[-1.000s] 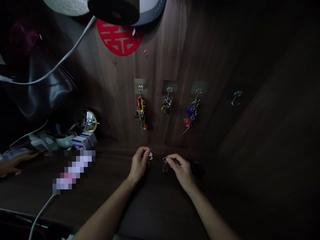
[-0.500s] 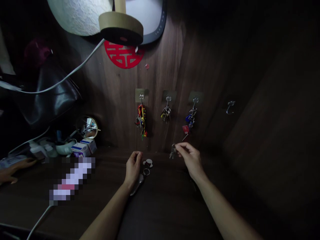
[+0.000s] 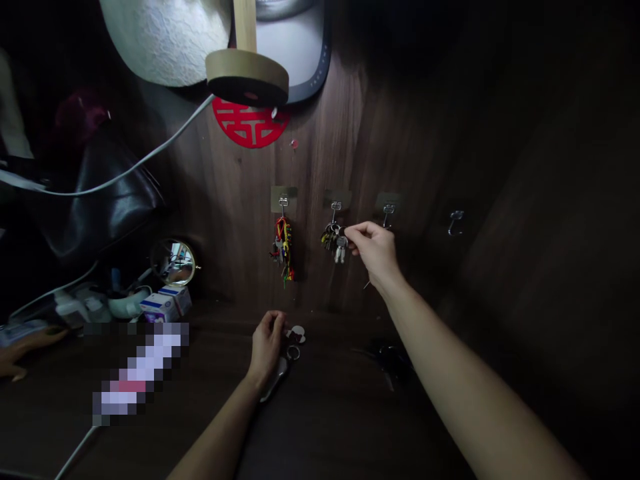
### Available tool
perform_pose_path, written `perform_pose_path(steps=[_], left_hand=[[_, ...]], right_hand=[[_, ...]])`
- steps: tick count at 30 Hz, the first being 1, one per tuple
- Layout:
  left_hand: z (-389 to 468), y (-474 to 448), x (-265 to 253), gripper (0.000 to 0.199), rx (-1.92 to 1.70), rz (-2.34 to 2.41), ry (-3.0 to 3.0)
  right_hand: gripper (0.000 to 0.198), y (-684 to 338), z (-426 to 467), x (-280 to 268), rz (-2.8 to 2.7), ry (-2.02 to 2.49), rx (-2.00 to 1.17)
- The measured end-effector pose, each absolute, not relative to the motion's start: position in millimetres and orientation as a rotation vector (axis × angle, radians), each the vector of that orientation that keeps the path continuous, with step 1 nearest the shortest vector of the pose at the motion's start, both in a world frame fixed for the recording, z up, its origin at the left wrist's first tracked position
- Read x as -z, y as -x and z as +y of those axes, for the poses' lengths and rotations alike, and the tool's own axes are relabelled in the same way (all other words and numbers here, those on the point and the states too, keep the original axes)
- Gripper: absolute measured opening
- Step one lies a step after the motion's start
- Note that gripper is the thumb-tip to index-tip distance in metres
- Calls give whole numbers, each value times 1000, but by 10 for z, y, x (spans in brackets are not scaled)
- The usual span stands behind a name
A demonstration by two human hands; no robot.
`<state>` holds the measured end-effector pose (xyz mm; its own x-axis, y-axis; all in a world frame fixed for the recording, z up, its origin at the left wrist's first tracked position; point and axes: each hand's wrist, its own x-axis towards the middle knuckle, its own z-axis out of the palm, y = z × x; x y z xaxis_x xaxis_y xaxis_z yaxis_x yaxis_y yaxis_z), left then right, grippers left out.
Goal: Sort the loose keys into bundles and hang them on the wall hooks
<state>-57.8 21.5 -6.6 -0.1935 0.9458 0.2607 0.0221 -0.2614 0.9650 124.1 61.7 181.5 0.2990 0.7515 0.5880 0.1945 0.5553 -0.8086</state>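
Observation:
My right hand (image 3: 375, 250) is raised to the wall, with thumb and fingertips pinched on a small bunch of keys (image 3: 341, 249). These keys hang right beside another key bunch (image 3: 328, 237) on the second metal hook (image 3: 336, 208); I cannot tell whether they touch. My left hand (image 3: 267, 343) rests low by the desk with its fingers closed, and what they hold is hidden. Next to it lie a pale flower-shaped piece (image 3: 299, 331), a metal ring (image 3: 293, 353) and a grey keychain piece (image 3: 281, 368). My right hand mostly covers the third hook (image 3: 389, 210) and its keys.
Keys on a red-and-yellow cord (image 3: 284, 247) hang from the leftmost hook. A bare hook (image 3: 455, 223) is at the right. Dark keys (image 3: 393, 363) lie under my right forearm. A round mirror (image 3: 175, 262), boxes (image 3: 167, 303), a white cable (image 3: 150, 157) and a lamp (image 3: 247, 77) are leftward.
My right hand has moved up with the keys, from just above the desk to the second hook. My left hand has stayed nearly still. The view has tilted slightly upward.

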Motion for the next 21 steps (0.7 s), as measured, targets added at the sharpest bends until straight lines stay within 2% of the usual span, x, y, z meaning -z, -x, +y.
perform_pose_path(steps=[4, 11, 21], left_hand=[[219, 584, 67, 33, -1551, 1226, -1296], [225, 585, 84, 31, -1577, 1218, -1303], [213, 584, 66, 29, -1569, 1193, -1268]], right_hand=[[7, -1116, 735, -1945, -1228, 1002, -544], [17, -1063, 873, -1993, -1111, 1069, -748], [21, -978, 806, -1877, -1178, 1122, -687]])
